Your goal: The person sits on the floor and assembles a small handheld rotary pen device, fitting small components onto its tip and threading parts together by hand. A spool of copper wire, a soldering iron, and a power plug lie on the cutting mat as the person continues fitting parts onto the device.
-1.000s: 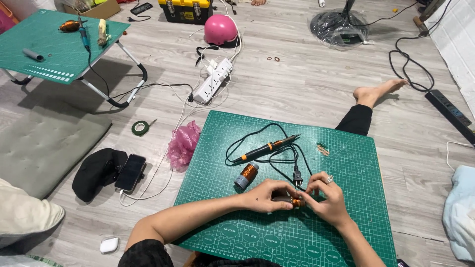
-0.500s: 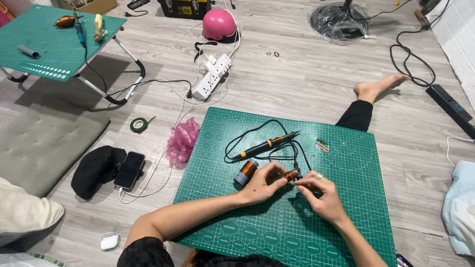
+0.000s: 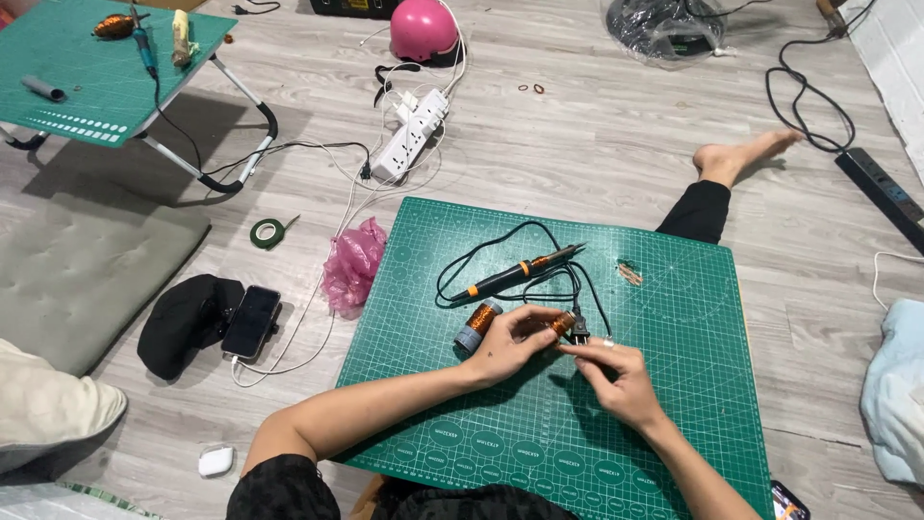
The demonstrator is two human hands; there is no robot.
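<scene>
Open green mat [image 3: 674, 385] is left right of and behind the right hand [image 3: 621, 380], while the way ahead of the left hand [image 3: 510, 342] is blocked by a copper spool [image 3: 478, 325], a soldering iron [image 3: 515, 273] and its looped black cord [image 3: 481, 255].

Two copper coils [image 3: 478, 322], one soldering iron [image 3: 520, 273], two hands [image 3: 515, 339]

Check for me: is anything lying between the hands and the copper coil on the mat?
Nothing visible. The left hand already pinches the small copper coil, and the right hand's fingertips meet it. The bigger spool sits beside the left hand.
</scene>
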